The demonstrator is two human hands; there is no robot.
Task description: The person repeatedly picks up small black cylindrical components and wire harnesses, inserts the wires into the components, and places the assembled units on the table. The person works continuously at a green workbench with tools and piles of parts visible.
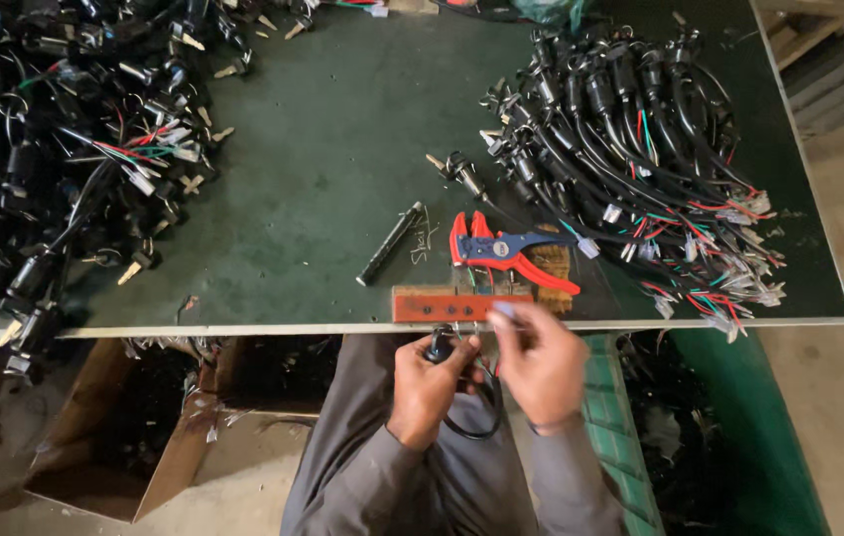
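Left hand (429, 382) grips black cable part (439, 346) | right hand (541, 362) pinches white connector (503, 310) | orange block (459, 304) at table edge (243, 329)

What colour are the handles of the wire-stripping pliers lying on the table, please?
Red handles on the pliers, with a blue body, seen in the head view.

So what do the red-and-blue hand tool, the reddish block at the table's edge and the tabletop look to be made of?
Hand tool: red handles look like glossy plastic or rubber grips, the blue body like painted metal or plastic; too small to tell. Reddish block: flat, matte, with a row of dark holes; painted or rusted metal, possibly wood. Tabletop: dull dark green sheet, scuffed, with a pale edge strip, probably a painted or laminated board.
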